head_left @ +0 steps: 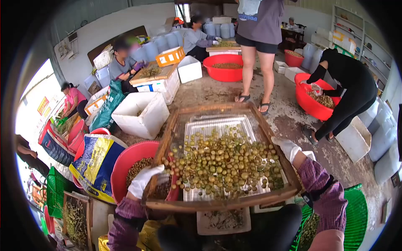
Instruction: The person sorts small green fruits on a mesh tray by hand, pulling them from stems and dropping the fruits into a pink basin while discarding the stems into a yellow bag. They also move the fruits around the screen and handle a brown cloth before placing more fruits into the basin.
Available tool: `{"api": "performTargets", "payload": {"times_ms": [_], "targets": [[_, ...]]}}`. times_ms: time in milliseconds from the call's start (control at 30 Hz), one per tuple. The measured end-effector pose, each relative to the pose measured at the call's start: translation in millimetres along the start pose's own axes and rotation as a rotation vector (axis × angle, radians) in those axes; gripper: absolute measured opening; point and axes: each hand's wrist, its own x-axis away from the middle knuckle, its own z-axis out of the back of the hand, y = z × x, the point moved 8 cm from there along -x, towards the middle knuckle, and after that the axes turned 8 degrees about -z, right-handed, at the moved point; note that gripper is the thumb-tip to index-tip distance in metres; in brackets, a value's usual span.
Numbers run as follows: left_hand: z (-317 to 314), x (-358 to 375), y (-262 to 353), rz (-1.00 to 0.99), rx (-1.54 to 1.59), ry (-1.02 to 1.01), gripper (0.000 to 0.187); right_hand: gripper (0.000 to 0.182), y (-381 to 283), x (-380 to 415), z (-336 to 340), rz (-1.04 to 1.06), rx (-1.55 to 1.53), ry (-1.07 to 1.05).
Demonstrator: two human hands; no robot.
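A wooden-framed sieve (217,205) is held level in front of me, with small round green-brown fruits (222,163) heaped over its mesh. My left hand (144,180), in a white glove, grips the frame's left side; some of its fingers show through the mesh. On the right side, my gloved right hand (288,149) is closed on the frame, its fingertips partly hidden by the wood. Through the mesh a white ribbed tray (234,122) shows beneath. Below the front bar lies a shallow white tray (202,228) with stems and debris. A red basin (120,165) of fruits stands beside my left hand.
Green baskets (356,217) stand at right and left. A yellow-blue sack (94,163) and white foam box (140,117) lie leftward. A person (259,25) stands ahead; another (351,83) bends over a red tub (307,102). Several others sit working behind.
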Motion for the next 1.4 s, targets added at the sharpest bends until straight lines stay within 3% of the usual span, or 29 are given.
{"api": "performTargets", "payload": {"times_ms": [33,67,133,200,233,300,367,433,500,567,633,700,800,833,900,1000,1133,1200,1267,1367,1400], "targets": [[-9,7,3,0.03,0.037,-0.019,0.031,0.037,2,10,-5,0.006,-0.078,-0.063],[-12,21,8,-0.001,-0.01,0.034,0.03,0.035,8,-8,13,0.194,0.056,0.101],[-9,14,7,-0.016,-0.013,-0.01,0.03,0.034,6,49,-11,-0.185,-0.048,0.051],[-11,26,9,-0.001,0.014,0.023,0.031,0.031,2,42,-9,-0.009,-0.076,0.004],[-10,33,5,-0.005,0.017,0.025,0.03,0.031,28,2,11,0.098,-0.129,0.07],[-8,40,0,0.001,0.05,0.057,0.026,0.031,16,43,-2,0.109,-0.133,0.046],[-4,33,2,-0.042,0.039,0.051,0.029,0.031,11,56,-16,-0.055,-0.252,-0.075],[-11,49,3,0.03,0.098,0.04,0.029,0.035,7,51,-5,0.172,-0.16,-0.027],[-8,57,2,0.012,0.077,0.05,0.03,0.029,18,61,-3,0.064,-0.185,0.04],[-11,62,7,0.005,0.061,0.037,0.032,0.027,21,67,-14,-0.016,-0.282,-0.142],[-7,70,0,0.06,0.035,0.021,0.031,0.027,14,81,-12,0.039,-0.185,-0.037],[-4,77,0,0.035,0.014,0.051,0.031,0.038,20,89,-9,0.002,-0.171,-0.056],[-6,79,9,0.007,0.041,0.039,0.029,0.037,26,78,-5,0.02,-0.173,-0.056],[-9,88,12,0.0,0.016,0.033,0.032,0.041,33,79,-4,0.035,-0.212,-0.192],[-6,104,8,-0.001,-0.045,0.023,0.037,0.044,34,82,13,0.25,0.001,0.101],[5,90,-4,-0.033,0.046,0.065,0.049,0.046,30,86,3,0.275,-0.051,0.04],[7,87,-6,-0.138,0.038,-0.013,0.065,0.042,16,103,7,0.407,-0.069,0.209],[10,72,1,-0.214,0.001,0.054,0.049,0.044,-6,111,0,0.496,-0.008,0.277],[10,53,11,-0.286,-0.027,0.129,0.029,0.044,-26,81,-6,0.54,-0.099,0.14],[24,37,-1,-0.257,-0.085,0.052,0.028,0.043,-38,92,4,0.495,-0.012,0.326],[21,35,3,-0.274,-0.018,0.06,0.028,0.044,-47,88,4,0.601,0.153,0.358]]}}
